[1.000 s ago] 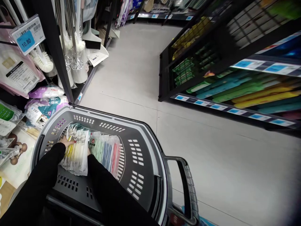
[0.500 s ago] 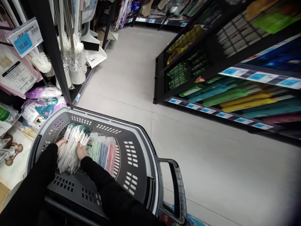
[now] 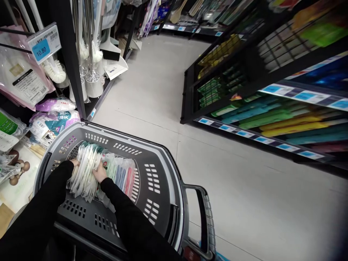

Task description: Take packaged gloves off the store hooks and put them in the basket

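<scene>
A grey shopping basket [image 3: 160,163] with slotted walls stands in front of me. Inside it is a row of clear plastic packets with white contents [image 3: 85,170], standing on edge. My left hand [image 3: 75,163] presses the left side of this bunch, its fingers partly hidden. On the other side my right hand [image 3: 100,173] grips the bunch, thumb up, so the packets are squeezed between both hands. Against my right hand stand more plastic packets in green, blue and red [image 3: 122,175]. What the packets contain is too small to tell.
At the left a shelf holds toilet brushes [image 3: 94,83], a price tag [image 3: 45,45] and bagged goods [image 3: 51,125]. A rack of colourful packs [image 3: 272,116] stands on the right, across the grey floor [image 3: 152,87]. The basket's long handle [image 3: 208,224] sticks out to the right.
Both hands and the white packets between them have shifted slightly to the right within the basket. The surroundings have also slid a little rightward in view.
</scene>
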`<move>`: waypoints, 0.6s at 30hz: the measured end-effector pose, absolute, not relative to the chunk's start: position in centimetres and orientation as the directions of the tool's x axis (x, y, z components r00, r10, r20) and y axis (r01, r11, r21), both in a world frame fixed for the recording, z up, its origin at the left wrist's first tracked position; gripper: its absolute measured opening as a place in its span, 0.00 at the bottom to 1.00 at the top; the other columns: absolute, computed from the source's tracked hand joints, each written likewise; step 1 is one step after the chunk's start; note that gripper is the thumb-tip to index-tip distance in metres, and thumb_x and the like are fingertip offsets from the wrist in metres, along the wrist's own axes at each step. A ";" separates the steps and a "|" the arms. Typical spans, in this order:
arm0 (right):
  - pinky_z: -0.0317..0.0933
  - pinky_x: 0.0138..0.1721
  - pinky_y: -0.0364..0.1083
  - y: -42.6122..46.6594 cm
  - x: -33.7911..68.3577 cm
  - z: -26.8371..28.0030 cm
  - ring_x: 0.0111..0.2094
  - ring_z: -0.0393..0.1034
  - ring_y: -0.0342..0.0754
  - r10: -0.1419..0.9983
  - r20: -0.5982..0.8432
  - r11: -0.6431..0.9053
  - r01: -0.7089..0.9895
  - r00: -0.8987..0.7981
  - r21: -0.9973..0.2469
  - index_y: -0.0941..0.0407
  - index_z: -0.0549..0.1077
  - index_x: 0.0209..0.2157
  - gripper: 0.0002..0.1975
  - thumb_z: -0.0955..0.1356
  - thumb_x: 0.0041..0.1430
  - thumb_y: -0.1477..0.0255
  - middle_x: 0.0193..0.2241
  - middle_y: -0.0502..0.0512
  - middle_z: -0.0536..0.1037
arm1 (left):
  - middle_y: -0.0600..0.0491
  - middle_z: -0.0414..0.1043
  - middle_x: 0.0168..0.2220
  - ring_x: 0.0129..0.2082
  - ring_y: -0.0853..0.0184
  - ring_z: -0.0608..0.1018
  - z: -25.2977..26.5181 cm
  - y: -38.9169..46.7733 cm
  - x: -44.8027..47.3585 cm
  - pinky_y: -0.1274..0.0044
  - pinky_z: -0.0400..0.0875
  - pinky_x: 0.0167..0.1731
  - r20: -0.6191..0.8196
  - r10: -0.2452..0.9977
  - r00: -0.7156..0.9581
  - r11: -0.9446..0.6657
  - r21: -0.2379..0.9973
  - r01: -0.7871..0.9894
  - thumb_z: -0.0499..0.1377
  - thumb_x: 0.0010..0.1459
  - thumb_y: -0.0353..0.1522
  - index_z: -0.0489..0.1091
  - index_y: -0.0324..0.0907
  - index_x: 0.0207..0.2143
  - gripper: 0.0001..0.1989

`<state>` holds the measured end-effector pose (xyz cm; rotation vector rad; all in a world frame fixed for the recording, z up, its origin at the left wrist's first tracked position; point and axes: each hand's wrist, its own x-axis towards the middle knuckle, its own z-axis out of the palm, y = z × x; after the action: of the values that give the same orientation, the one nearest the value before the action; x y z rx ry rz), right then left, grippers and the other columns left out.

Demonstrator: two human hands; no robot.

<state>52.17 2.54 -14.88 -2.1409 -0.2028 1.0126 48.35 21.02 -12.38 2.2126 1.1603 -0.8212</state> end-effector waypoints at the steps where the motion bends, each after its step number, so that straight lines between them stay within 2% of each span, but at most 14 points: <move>1: 0.57 0.51 0.46 2.8 52.2 -14.8 0.50 0.67 0.54 0.429 -0.596 -0.720 -0.142 0.679 -0.680 0.65 0.49 0.60 0.37 0.66 0.49 0.77 0.47 0.66 0.71 | 0.47 0.69 0.46 0.41 0.61 0.74 -12.2 20.8 48.6 0.64 0.70 0.39 -0.711 0.557 0.429 -0.499 0.126 0.857 0.57 0.57 0.37 0.67 0.41 0.46 0.16; 4: 0.58 0.50 0.47 3.2 51.8 -15.0 0.48 0.68 0.55 0.375 -0.611 -0.765 -0.139 0.697 -0.628 0.68 0.46 0.60 0.35 0.64 0.52 0.75 0.47 0.70 0.71 | 0.37 0.60 0.55 0.51 0.52 0.68 -11.3 18.8 48.7 0.58 0.63 0.47 -0.659 0.640 0.396 -0.483 0.056 0.874 0.52 0.59 0.41 0.53 0.38 0.59 0.28; 6: 0.60 0.47 0.48 3.3 51.3 -15.2 0.45 0.70 0.56 0.317 -0.634 -0.795 -0.168 0.706 -0.583 0.67 0.46 0.59 0.34 0.63 0.54 0.72 0.44 0.70 0.72 | 0.32 0.49 0.61 0.58 0.46 0.58 -10.7 16.5 48.1 0.56 0.58 0.50 -0.607 0.667 0.432 -0.508 0.053 0.860 0.47 0.59 0.44 0.40 0.37 0.63 0.35; 7: 0.62 0.45 0.49 3.3 51.2 -15.3 0.43 0.71 0.56 0.294 -0.644 -0.805 -0.180 0.706 -0.565 0.67 0.46 0.59 0.33 0.62 0.55 0.71 0.43 0.69 0.73 | 0.35 0.43 0.64 0.61 0.44 0.51 -10.5 15.2 47.6 0.54 0.57 0.50 -0.585 0.660 0.470 -0.540 0.065 0.839 0.46 0.58 0.46 0.37 0.40 0.64 0.37; 8: 0.63 0.43 0.49 3.2 51.0 -15.4 0.42 0.72 0.56 0.278 -0.651 -0.813 -0.187 0.707 -0.551 0.67 0.46 0.59 0.32 0.61 0.56 0.71 0.41 0.69 0.74 | 0.41 0.36 0.66 0.62 0.43 0.44 -10.4 13.9 47.0 0.52 0.55 0.50 -0.575 0.636 0.514 -0.581 0.081 0.810 0.48 0.55 0.48 0.36 0.46 0.64 0.39; 9: 0.63 0.42 0.48 3.1 51.0 -15.4 0.40 0.73 0.55 0.269 -0.652 -0.819 -0.188 0.709 -0.542 0.67 0.46 0.59 0.32 0.61 0.56 0.72 0.40 0.68 0.75 | 0.43 0.32 0.67 0.62 0.41 0.41 -10.4 12.7 46.4 0.50 0.55 0.50 -0.560 0.607 0.563 -0.628 0.095 0.772 0.50 0.53 0.50 0.36 0.47 0.64 0.42; 10: 0.64 0.42 0.48 3.1 51.0 -15.5 0.40 0.73 0.55 0.265 -0.649 -0.823 -0.183 0.713 -0.537 0.68 0.46 0.59 0.32 0.61 0.56 0.73 0.39 0.68 0.75 | 0.39 0.33 0.66 0.62 0.38 0.42 -10.6 11.8 45.9 0.48 0.55 0.48 -0.513 0.604 0.610 -0.676 0.077 0.733 0.49 0.52 0.51 0.37 0.43 0.64 0.43; 13: 0.63 0.43 0.47 2.8 51.2 -15.4 0.42 0.72 0.55 0.268 -0.621 -0.835 -0.144 0.737 -0.531 0.71 0.45 0.59 0.32 0.61 0.55 0.77 0.40 0.70 0.75 | 0.38 0.33 0.66 0.61 0.37 0.45 -11.7 10.8 44.7 0.45 0.50 0.49 -0.443 0.600 0.666 -0.719 0.067 0.692 0.46 0.56 0.46 0.38 0.40 0.64 0.37; 15: 0.63 0.43 0.48 2.7 51.1 -15.2 0.42 0.72 0.56 0.269 -0.605 -0.845 -0.118 0.749 -0.522 0.72 0.43 0.59 0.32 0.60 0.55 0.78 0.40 0.71 0.74 | 0.41 0.30 0.67 0.62 0.39 0.38 -12.4 11.5 44.3 0.45 0.44 0.51 -0.399 0.595 0.697 -0.752 0.029 0.659 0.43 0.59 0.44 0.38 0.40 0.64 0.34; 18: 0.63 0.42 0.50 2.9 50.9 -14.4 0.41 0.72 0.57 0.264 -0.602 -0.862 -0.096 0.753 -0.498 0.73 0.42 0.60 0.32 0.59 0.57 0.77 0.41 0.73 0.73 | 0.42 0.29 0.67 0.62 0.41 0.30 -12.6 12.7 44.0 0.47 0.31 0.53 -0.394 0.587 0.707 -0.792 -0.097 0.603 0.42 0.59 0.43 0.38 0.37 0.64 0.34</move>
<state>50.93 2.91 -14.45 -2.4388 -0.1269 0.9438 43.97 12.72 -12.58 2.8662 0.9996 -0.6410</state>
